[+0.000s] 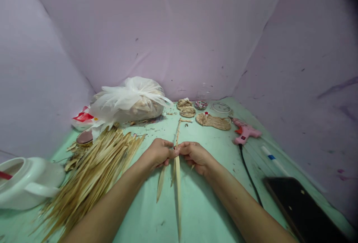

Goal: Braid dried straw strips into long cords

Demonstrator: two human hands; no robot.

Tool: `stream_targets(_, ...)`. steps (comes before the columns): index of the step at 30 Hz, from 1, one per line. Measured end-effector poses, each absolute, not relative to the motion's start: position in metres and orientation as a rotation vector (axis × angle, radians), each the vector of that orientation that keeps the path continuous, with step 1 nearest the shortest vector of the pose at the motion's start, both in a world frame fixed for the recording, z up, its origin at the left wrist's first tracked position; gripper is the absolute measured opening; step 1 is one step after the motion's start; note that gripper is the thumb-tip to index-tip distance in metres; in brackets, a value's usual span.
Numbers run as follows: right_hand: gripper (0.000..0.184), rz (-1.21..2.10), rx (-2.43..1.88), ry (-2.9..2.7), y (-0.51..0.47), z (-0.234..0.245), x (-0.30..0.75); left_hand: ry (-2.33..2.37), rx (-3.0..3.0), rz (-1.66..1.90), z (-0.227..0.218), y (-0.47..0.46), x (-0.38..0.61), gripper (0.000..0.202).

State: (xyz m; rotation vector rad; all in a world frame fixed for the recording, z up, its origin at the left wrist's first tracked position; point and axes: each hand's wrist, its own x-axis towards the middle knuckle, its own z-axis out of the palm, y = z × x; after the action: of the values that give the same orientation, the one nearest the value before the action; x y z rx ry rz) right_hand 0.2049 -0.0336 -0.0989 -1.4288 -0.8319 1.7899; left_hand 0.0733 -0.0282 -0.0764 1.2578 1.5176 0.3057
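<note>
My left hand (162, 152) and my right hand (195, 156) meet at the middle of the table, both pinching a thin braid (178, 133) of dried leaf strips. Beyond my fingers the braided part runs away from me and bends to the right at its far end. Loose strips hang toward me from the pinch, the longest leaf strip (178, 194) reaching the bottom of the view. Fingertips cover the spot where the strips cross. A bundle of dried leaf strips (97, 172) lies beside my left forearm.
At the back stand a stuffed white plastic bag (134, 99), coiled woven pieces (187, 112), a woven sole shape (214, 121) and a bead container (200, 105). A pink glue gun (247, 131) and a dark phone (303, 209) lie right; a white pitcher-like vessel (30, 181) stands left.
</note>
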Motion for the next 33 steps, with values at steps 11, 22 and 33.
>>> stream_targets(11,0.006,1.728,-1.456,-0.92,-0.036,-0.102,0.201,1.492,1.189,0.441,-0.074,-0.03,0.079,0.048)
stream_targets(22,0.006,1.757,-1.395,-0.928,-0.035,-0.109,0.201,1.13,0.807,0.419,-0.079,-0.022,0.067,0.018)
stream_targets(33,0.006,1.667,-1.425,-1.051,-0.035,-0.106,0.202,1.12,0.881,0.33,-0.083,-0.018,0.065,0.009)
